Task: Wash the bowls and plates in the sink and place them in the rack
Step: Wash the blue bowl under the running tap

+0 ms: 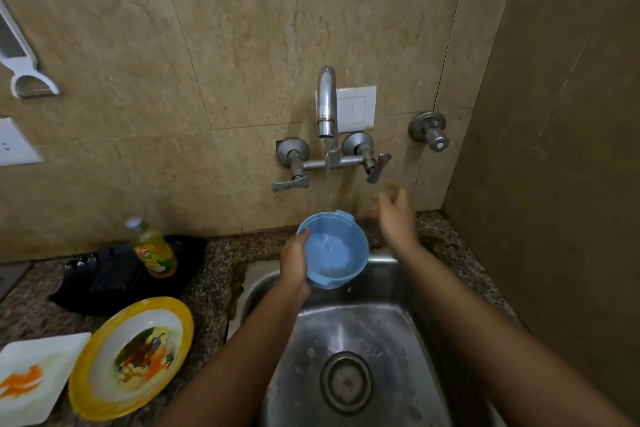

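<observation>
Both forearms (235, 357) come in from the bottom edge, reaching over the steel sink (381, 322); drain (346, 381) sits between them.

Blue bowl (334, 250): plastic, small tabs on the rim, held over the sink's back edge, mouth tilted toward the camera, some water inside. Directly under the tap spout (327, 104); water stream (327, 170) runs into it.

Left hand (294, 260): grips the bowl's left side, thumb hooked over the rim, fingers wrapped underneath.

Right hand (394, 218): just right of the bowl, not touching it, raised below the right lever handle (377, 168). Motion-blurred; fingers look extended and loose, holding nothing.

Left lever handle (291, 182) hangs down-left on the same mixer. Separate valve (429, 130) on the wall further right. White switch plate (356, 109) behind the spout.

Left of the sink, on the granite counter (207, 270):
- yellow-rimmed plate (131, 357), food residue in the middle
- white square plate (31, 378) just beside it at the frame edge, orange smear on it
- yellow dish soap bottle (154, 250) standing upright against the wall, on a black item (114, 274), can't tell what that is

White wall holder (20, 55) and socket (14, 142) at far left.
</observation>
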